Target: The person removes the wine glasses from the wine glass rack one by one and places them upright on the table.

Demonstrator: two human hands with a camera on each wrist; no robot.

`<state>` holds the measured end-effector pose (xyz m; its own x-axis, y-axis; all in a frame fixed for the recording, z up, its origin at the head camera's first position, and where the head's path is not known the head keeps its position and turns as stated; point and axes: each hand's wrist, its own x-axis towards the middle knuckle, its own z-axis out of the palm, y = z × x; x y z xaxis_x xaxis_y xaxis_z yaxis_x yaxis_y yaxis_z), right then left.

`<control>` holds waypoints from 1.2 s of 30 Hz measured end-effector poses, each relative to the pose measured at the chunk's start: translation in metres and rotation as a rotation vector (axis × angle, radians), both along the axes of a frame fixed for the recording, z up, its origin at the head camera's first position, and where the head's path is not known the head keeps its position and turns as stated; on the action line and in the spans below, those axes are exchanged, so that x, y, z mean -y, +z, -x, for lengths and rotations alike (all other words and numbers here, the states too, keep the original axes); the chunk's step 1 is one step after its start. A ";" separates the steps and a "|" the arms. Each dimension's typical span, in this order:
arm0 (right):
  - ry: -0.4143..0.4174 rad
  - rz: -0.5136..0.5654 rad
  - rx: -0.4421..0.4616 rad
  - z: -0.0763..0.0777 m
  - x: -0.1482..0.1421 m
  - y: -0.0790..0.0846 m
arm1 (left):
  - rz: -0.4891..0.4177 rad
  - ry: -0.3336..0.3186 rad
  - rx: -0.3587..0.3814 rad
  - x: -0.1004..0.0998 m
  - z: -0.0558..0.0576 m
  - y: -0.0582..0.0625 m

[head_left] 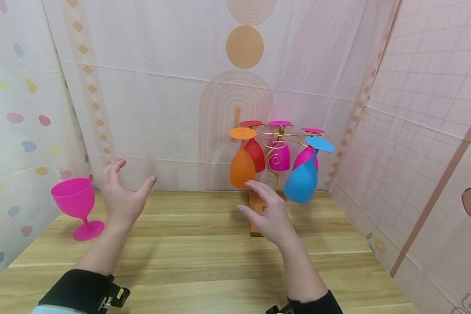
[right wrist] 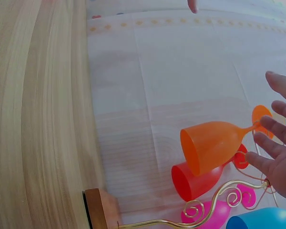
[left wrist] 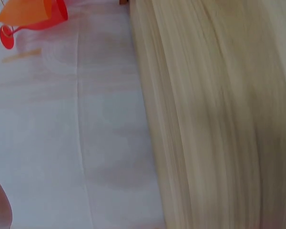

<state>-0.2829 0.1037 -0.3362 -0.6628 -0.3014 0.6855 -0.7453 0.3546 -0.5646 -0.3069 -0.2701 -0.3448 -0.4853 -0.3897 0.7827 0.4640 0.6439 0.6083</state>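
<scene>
My left hand point(head_left: 121, 198) is raised above the table with thumb and fingers spread, holding nothing. Just left of it, a pink plastic goblet point(head_left: 76, 200) stands upright on its foot. In the head view my right hand point(head_left: 270, 216), its fingers loosely extended and grasping nothing, overlaps the wooden base point(head_left: 255, 229) of a gold wire goblet rack point(head_left: 281, 132). Upside down from that rack hang an orange goblet point(head_left: 241, 170), a red goblet point(head_left: 257, 157), a blue goblet point(head_left: 301, 181) and two pink ones. The right wrist view shows the spread fingers beside the orange goblet point(right wrist: 209, 143).
The wood-grain table point(head_left: 180, 257) reaches back to a patterned cloth backdrop point(head_left: 153, 109). A dotted cloth point(head_left: 19, 139) borders the left side, close to the standing goblet. On the right hangs a grid-patterned cloth point(head_left: 428, 122), near the rack.
</scene>
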 end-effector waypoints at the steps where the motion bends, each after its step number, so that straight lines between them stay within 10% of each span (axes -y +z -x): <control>1: 0.000 0.003 -0.004 0.000 0.000 0.001 | 0.012 -0.009 -0.013 -0.003 0.000 -0.001; 36: -0.024 0.016 -0.286 -0.002 0.000 0.012 | 0.109 -0.221 0.142 -0.083 -0.018 -0.033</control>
<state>-0.2814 0.1041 -0.3238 -0.4488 -0.2758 0.8500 -0.8666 0.3664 -0.3387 -0.2891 -0.1875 -0.3775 -0.6568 -0.1799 0.7323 0.5154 0.6018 0.6101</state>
